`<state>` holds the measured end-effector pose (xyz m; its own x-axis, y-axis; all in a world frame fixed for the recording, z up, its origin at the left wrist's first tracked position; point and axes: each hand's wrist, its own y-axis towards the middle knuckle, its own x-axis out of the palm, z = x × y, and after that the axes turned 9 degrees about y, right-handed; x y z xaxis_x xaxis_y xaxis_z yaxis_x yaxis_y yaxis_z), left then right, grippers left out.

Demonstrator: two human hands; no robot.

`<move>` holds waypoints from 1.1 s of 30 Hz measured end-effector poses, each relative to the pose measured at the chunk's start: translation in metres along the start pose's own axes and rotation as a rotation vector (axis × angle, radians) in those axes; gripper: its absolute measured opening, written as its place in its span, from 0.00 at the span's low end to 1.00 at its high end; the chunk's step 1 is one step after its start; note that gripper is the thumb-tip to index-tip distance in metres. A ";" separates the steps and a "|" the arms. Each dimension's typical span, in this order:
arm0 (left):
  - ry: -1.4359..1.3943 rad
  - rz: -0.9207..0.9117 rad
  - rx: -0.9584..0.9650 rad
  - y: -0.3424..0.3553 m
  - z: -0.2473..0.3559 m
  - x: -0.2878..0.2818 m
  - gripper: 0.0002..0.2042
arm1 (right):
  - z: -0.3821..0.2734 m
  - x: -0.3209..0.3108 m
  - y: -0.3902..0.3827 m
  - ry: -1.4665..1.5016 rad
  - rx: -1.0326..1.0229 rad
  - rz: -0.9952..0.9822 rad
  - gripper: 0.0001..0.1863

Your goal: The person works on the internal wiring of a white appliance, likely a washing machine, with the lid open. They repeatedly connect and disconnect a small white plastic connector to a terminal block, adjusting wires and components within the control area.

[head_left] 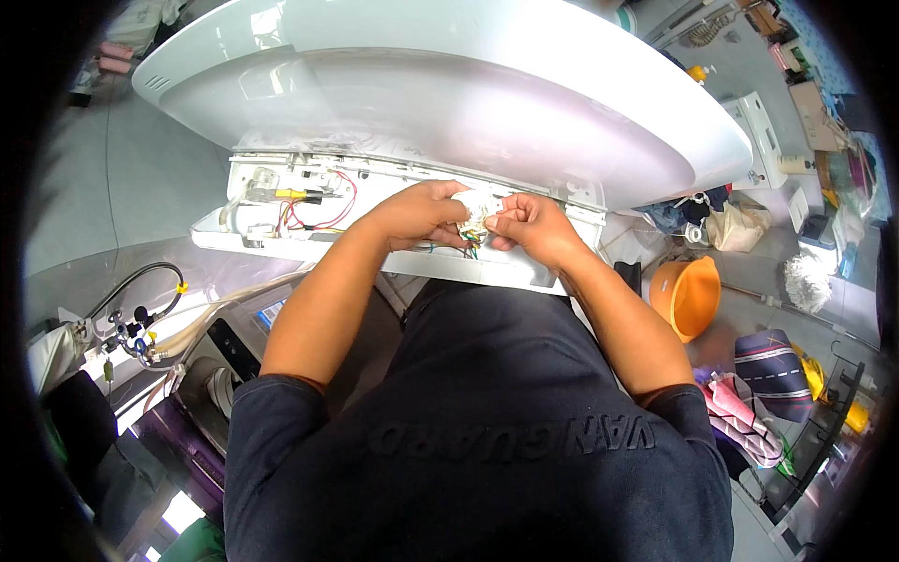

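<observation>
Both my hands are bent in over an opened white appliance panel (309, 242), below a large raised white cover (449, 112). Closed around the left side of a small white part with wires (478, 206) is my left hand (421, 216). My right hand (532, 227) pinches the same part, or a wire on it, from the right; its fingertips hide which. Thin coloured wires (471, 245) hang below the fingers. Further left in the panel lie a yellow-and-black screwdriver (298, 195) and a loop of red wire (353, 199).
An orange basin (685, 298) stands on the floor to the right, near a white fluffy duster (807, 282) and a pink cloth (735, 407). Black hoses with fittings (140, 323) are at the left, beside a grey machine with a dark panel (234, 347).
</observation>
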<state>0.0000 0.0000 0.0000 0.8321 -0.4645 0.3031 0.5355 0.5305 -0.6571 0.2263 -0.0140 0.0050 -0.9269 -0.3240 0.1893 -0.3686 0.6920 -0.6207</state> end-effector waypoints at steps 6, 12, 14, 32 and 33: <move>-0.049 -0.020 0.026 0.005 0.000 0.006 0.22 | -0.003 -0.009 -0.004 0.011 0.027 0.032 0.14; -0.028 0.024 0.023 -0.004 0.003 0.003 0.25 | -0.005 0.000 -0.002 0.031 0.041 0.040 0.15; -0.028 0.028 0.013 -0.005 0.003 0.001 0.26 | -0.003 0.001 0.001 0.031 0.046 0.035 0.15; 0.659 0.475 0.132 -0.051 0.018 -0.029 0.13 | 0.006 -0.003 -0.008 0.040 -0.091 0.106 0.20; 0.681 0.503 0.145 -0.054 0.016 -0.035 0.12 | 0.004 -0.002 -0.011 -0.006 -0.111 0.127 0.20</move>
<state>-0.0560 -0.0016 0.0359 0.7321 -0.4499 -0.5114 0.1782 0.8512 -0.4937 0.2325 -0.0240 0.0084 -0.9662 -0.2331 0.1102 -0.2546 0.7947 -0.5510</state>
